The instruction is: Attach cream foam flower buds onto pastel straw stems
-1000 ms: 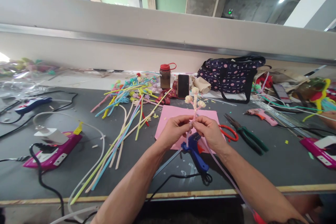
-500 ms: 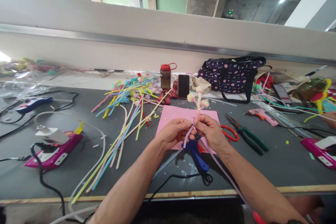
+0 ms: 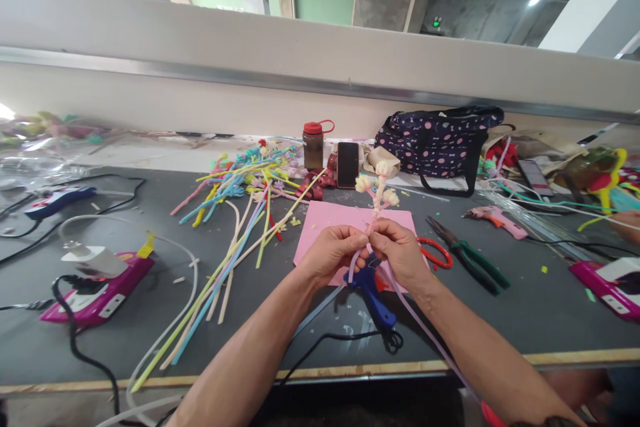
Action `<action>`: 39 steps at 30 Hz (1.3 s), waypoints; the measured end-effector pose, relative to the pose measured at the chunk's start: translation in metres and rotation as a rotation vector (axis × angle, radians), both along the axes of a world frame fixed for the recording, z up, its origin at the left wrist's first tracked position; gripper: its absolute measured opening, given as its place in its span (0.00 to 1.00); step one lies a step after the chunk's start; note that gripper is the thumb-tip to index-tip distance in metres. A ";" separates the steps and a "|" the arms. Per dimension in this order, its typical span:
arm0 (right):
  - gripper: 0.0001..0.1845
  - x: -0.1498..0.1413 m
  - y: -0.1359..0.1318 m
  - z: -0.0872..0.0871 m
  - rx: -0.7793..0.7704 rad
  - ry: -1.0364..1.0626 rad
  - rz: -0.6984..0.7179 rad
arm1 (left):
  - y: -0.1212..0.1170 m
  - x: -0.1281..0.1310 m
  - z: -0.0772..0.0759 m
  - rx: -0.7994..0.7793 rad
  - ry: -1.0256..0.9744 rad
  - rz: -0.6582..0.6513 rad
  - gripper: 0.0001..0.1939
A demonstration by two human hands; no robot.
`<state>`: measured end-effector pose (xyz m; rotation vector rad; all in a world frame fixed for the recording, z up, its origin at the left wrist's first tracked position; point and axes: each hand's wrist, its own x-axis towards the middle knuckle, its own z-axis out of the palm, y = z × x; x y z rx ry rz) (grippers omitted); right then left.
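My left hand (image 3: 333, 252) and my right hand (image 3: 399, 250) meet over a pink sheet (image 3: 320, 219), both closed. Between their fingertips rises a pipe-cleaner flower stem (image 3: 378, 203) with cream flower heads at its top. My left fingers pinch its lower pink part, and my right thumb and fingers close on the same spot. A lilac pipe cleaner (image 3: 425, 327) runs from the fingers down past my right forearm; another lilac end curls below the left fingers. Beneath the hands lies a blue glue gun (image 3: 373, 297), partly covered. The exact point of grip is hidden.
Green-handled pliers (image 3: 467, 257) and red-handled scissors (image 3: 439, 251) lie to the right, beside a pink glue gun (image 3: 497, 221). Loose pipe cleaners (image 3: 225, 273) and a magenta power strip (image 3: 107, 293) are left. A bottle (image 3: 313, 147), phone (image 3: 348, 165) and bag (image 3: 435, 147) stand behind.
The flower stem has tilted or turned slightly, its top now a little farther right. Both hands keep their pinch, with small finger shifts. The view has moved slightly.
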<state>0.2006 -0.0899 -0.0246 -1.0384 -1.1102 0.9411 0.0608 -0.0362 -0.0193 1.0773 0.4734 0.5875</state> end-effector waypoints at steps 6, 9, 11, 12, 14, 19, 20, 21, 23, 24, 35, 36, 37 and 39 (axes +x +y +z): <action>0.07 -0.004 0.001 0.000 -0.032 0.019 -0.079 | -0.007 0.008 -0.001 0.440 0.173 0.291 0.11; 0.08 -0.006 0.002 -0.002 -0.069 0.050 -0.073 | -0.008 0.008 -0.005 0.861 0.387 0.471 0.07; 0.09 -0.007 0.003 -0.004 -0.094 0.073 -0.060 | -0.008 0.007 -0.008 1.181 0.530 0.580 0.04; 0.09 -0.008 0.003 -0.005 -0.104 0.081 -0.055 | -0.008 0.006 -0.010 1.314 0.594 0.612 0.05; 0.10 -0.009 0.004 -0.006 -0.123 0.089 -0.051 | -0.009 0.005 -0.011 1.493 0.700 0.623 0.07; 0.09 -0.008 0.005 -0.003 -0.125 0.076 -0.067 | -0.009 0.005 -0.007 1.298 0.633 0.588 0.07; 0.09 -0.007 0.005 -0.002 -0.113 0.071 -0.070 | -0.008 0.005 -0.006 1.136 0.563 0.542 0.07; 0.08 -0.006 0.005 -0.001 -0.100 0.067 -0.070 | -0.006 0.005 -0.004 0.943 0.488 0.464 0.09; 0.07 -0.003 0.005 0.000 -0.076 0.064 -0.059 | -0.001 0.004 -0.002 0.538 0.351 0.254 0.13; 0.07 -0.002 0.005 0.000 -0.069 0.064 -0.051 | 0.001 0.003 -0.001 0.358 0.301 0.157 0.16; 0.06 -0.002 0.002 -0.003 -0.049 0.096 0.064 | 0.010 -0.005 -0.001 -0.175 0.053 -0.108 0.10; 0.06 -0.002 0.002 -0.003 -0.043 0.094 0.064 | 0.009 -0.005 0.000 -0.168 0.044 -0.104 0.10; 0.05 -0.002 0.002 -0.003 -0.039 0.092 0.063 | 0.009 -0.005 0.000 -0.161 0.036 -0.102 0.09; 0.05 -0.002 0.003 -0.003 -0.033 0.088 0.055 | 0.008 -0.005 0.000 -0.146 0.024 -0.085 0.09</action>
